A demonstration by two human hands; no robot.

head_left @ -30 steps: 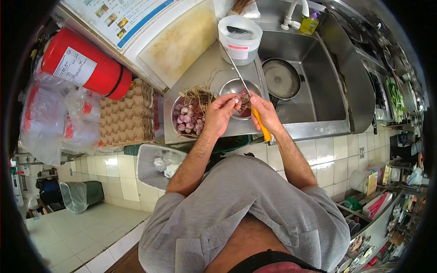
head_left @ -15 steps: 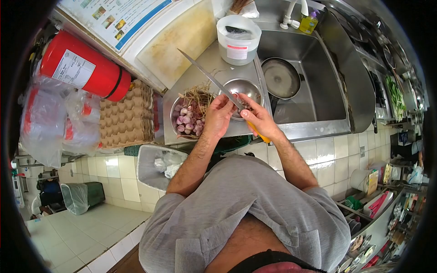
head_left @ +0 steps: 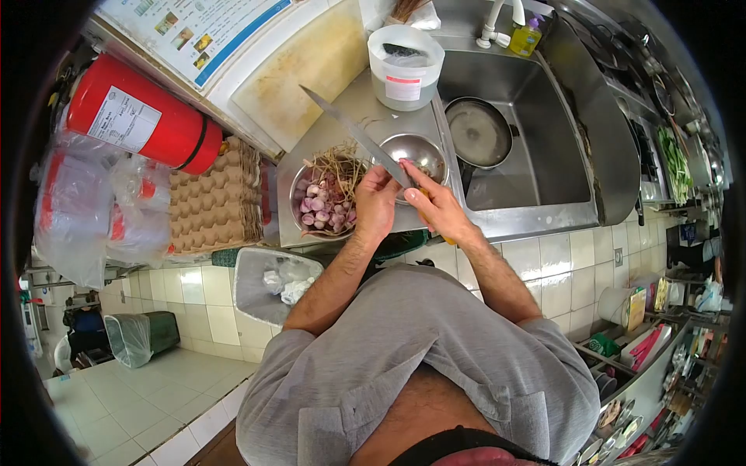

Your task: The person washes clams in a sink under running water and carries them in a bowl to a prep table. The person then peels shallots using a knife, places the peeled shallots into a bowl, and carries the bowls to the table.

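Observation:
A long kitchen knife [head_left: 342, 119] with a yellow-orange handle is in my right hand [head_left: 440, 208], its blade slanting up and left past my fingers. My left hand [head_left: 376, 203] is closed close beside the blade. Whatever it pinches is too small and covered to make out. Left of it stands a metal bowl of purple-white garlic [head_left: 317, 208] with dry stalks [head_left: 336, 167] heaped on top. Just beyond my hands is a second steel bowl [head_left: 409, 146], partly hidden by them, with small bits inside.
A white plastic tub [head_left: 406, 87] stands behind the bowls. To the right, a sink [head_left: 536, 124] holds a frying pan [head_left: 475, 133]. Egg trays [head_left: 214, 202] and a red fire extinguisher [head_left: 140, 116] are at left. A lined bin [head_left: 252, 291] sits below the counter.
My right hand has turned, covering more of the knife handle. The blade has tilted slightly, and my left hand has shifted a little, its fingers closing in toward the blade.

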